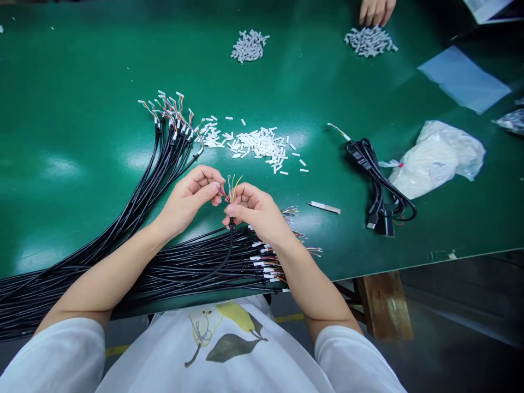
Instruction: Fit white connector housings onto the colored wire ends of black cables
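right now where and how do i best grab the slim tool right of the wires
Pinch the tool across its long sides, near the wide right end, coming from above and the right. It lies flat on the table, its narrow dark tip pointing left toward the right hand, so that grip should keep fingers off the tip.

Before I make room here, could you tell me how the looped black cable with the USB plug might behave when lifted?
The looped black cable will probably flex and sag, as its loops spread loosely. The USB plug may swing, being at a cable end. The thin wires at the upper end look easily bent.
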The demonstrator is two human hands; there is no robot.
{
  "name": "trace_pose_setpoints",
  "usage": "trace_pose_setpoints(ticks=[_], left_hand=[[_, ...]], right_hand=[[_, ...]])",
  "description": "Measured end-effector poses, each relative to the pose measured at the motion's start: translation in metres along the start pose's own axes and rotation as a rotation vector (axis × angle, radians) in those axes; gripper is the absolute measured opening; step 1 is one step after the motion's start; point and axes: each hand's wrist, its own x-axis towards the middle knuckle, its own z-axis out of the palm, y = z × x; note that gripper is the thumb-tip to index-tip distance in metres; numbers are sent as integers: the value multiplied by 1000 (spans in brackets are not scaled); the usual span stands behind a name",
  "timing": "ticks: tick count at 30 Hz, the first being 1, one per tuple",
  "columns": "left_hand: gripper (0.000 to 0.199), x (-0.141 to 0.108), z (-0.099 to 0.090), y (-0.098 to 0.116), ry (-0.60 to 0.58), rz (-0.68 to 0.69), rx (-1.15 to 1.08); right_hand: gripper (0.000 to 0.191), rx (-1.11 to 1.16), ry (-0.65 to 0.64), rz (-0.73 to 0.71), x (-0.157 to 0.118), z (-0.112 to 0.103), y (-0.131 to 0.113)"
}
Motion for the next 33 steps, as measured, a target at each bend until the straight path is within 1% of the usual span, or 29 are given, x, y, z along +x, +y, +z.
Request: trace_pose_setpoints(ticks=[4,7,10,14,18,21,23,25,28,30,33], left_hand=[[20,0,0,-2,-22,10,39],[25,0,1,-2,-44,-3,107],[29,1,1,0,-93,-29,185],[28,1,-1,3,-140,-53,255],[24,1,-4,7,-232,-79,289],[25,1,-6,6,-280,-46,315],[27,1,-5,4,-273,-11,321],[28,0,-4,1,-244,9,281],[29,0,-1,-5,-185,-5,142],[27,-1,0,-10,-157,-11,55],[19,-4,0,-15,-132,70,7]], right_hand=[[41,8,-5,-22,0,0,1],[42,12,-18,-21,1,-1,1],[45,2,-21,-4,2,-2,2],[44,-11,-30,-2,0,-3,1],[44,-4,-83,-8,-1,-2,-1],[42,21,-142,-10,-2,-1,-1],[41,23,-159,-6,-2,-2,-1],[40,29,-156,-9,-1,-3,0],[36,60,-137,-30,0,-4,1],[35,72,-124,-39,1,-3,0],[38,72,-83,-37,1,-2,-1]])
